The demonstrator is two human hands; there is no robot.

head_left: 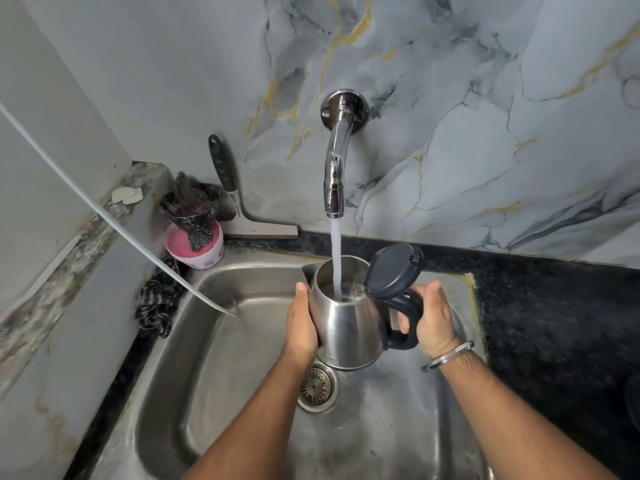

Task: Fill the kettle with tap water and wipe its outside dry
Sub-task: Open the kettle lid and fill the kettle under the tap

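A steel kettle (346,327) with a black handle hangs over the sink (214,358), its dark lid (393,270) flipped open. Water streams from the chrome wall tap (335,168) straight into the kettle's mouth. My left hand (302,323) presses flat against the kettle's left side. My right hand (433,320) is wrapped around the black handle on the right; a metal bangle sits on that wrist.
A checked cloth (157,299) lies on the sink's left rim. Behind it stand a pink cup with scrubbers (195,233) and a squeegee (239,202). A white cord (104,213) crosses the left corner. The drain strainer (316,386) is below the kettle. Black countertop (554,323) extends right.
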